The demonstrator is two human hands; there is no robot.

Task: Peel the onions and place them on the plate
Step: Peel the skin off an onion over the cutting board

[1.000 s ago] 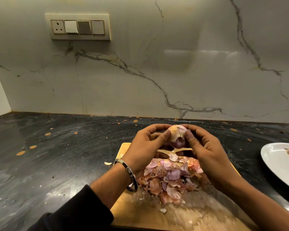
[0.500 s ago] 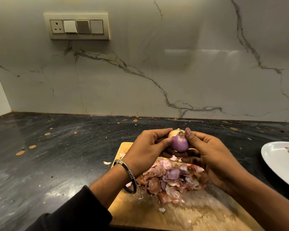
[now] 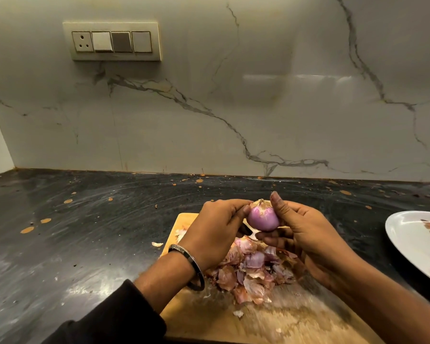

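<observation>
- Fingers of both hands curl round one small purple onion (image 3: pixel 263 218), held up in the air between them.
- Left hand (image 3: pixel 212 233): thumb tip pressed to the onion's left side; index finger reaches over toward the dry papery tuft at its top. Lower fingers curl under, tips hidden behind the palm.
- Right hand (image 3: pixel 301 230): thumb stands upright against the onion's upper right side; the other fingers curl beneath and point left, cradling the underside.
- Onion surface: smooth, glossy purple over the facing side; pale tan skin remains only at the top.
- Directly below the fingers: heap of peeled skins (image 3: pixel 252 271), pink, purple and tan, lying on a wooden cutting board (image 3: pixel 271 324).
- A few stray skin flakes lie on the board nearer the body than the heap, and one just off its edge, left of the left hand.
- Board rests on a dark speckled countertop (image 3: pixel 85 232), marked with orange spots left of and beyond the fingers.
- Well to the right of the right hand: white plate (image 3: pixel 407 240), cut by the frame edge, with a red mark on it. Contents otherwise cannot be told.
- Left wrist carries a metal bangle (image 3: pixel 190 265); a dark sleeve (image 3: pixel 109 319) covers the forearm.
- Beyond the fingers: marble-patterned wall with a switch panel (image 3: pixel 112 41) up and to the left.
</observation>
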